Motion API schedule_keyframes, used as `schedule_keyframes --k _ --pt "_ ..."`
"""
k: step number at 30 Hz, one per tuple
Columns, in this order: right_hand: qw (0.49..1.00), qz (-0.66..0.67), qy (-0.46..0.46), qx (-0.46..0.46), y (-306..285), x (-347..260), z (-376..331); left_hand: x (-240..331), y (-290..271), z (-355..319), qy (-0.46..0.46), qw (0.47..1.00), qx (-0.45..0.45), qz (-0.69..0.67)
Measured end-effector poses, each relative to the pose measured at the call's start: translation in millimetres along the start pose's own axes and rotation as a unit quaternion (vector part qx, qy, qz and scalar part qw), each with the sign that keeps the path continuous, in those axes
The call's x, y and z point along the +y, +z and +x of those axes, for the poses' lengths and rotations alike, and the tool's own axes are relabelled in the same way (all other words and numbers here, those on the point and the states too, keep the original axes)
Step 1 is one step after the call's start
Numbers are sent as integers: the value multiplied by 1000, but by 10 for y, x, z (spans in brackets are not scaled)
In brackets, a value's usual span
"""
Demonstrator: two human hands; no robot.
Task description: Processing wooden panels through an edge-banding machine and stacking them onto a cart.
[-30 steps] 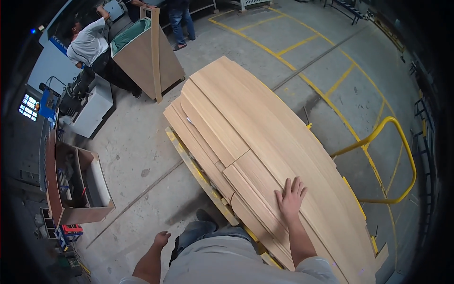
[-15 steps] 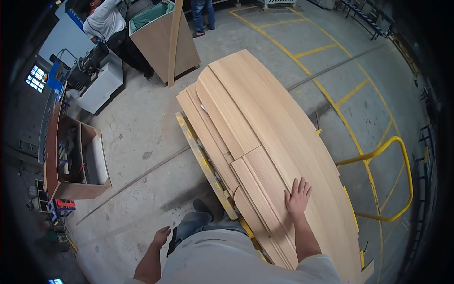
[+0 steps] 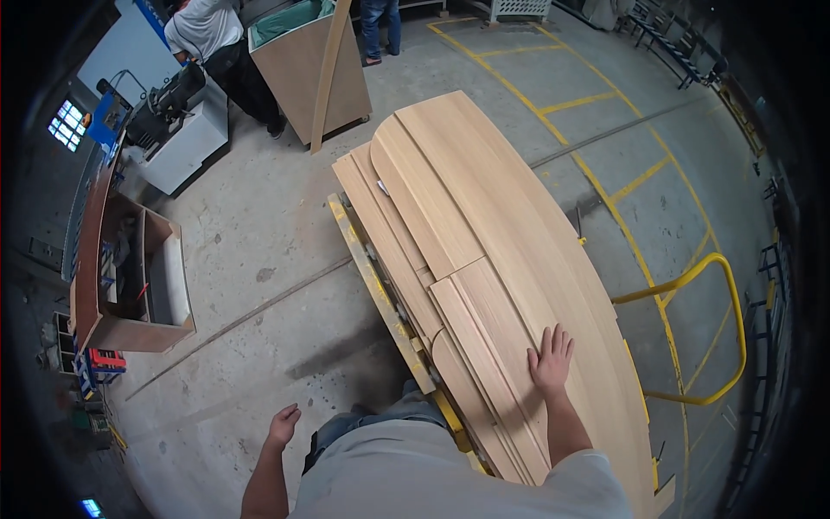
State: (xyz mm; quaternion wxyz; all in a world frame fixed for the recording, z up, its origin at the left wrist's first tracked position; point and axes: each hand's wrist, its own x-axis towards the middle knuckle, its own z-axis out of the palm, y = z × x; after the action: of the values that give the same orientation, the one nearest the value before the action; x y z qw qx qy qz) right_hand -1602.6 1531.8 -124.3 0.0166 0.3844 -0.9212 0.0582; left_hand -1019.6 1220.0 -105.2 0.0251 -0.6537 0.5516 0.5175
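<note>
My right hand lies flat on top of a stack of long, pale wood-grain boards, its fingers a little spread. It rests on the wide upper board, beside the seam with a narrower board. Uneven board edges step down toward my body on the left side of the stack. Beneath them is a yellow cart, mostly hidden by the boards. Away from the boards, my left hand hangs in the air at my side, its fingers loosely curled and nothing visible in them.
A yellow tube handle rises at the cart's right. An open-fronted wooden cabinet stands at left, with a machine behind it. One person works by a tall wooden bin; another person's legs show beyond.
The view has shifted slightly, so the boards sit a little farther right in the picture. My right hand stays flat on the boards; my left still hangs at my side.
</note>
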Motion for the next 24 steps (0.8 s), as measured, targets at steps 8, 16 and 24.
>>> schedule_keyframes --k 8,16,24 --pt "985 56 160 25 -139 -491 -940 -1115 -302 -492 -134 978 -49 -151" --pt "947 54 313 40 24 -705 -2437 -2499 -1176 -270 -102 978 -162 -80" --pt "936 126 329 -3 -237 -789 -3274 -2530 -1071 196 -56 950 -306 -35"
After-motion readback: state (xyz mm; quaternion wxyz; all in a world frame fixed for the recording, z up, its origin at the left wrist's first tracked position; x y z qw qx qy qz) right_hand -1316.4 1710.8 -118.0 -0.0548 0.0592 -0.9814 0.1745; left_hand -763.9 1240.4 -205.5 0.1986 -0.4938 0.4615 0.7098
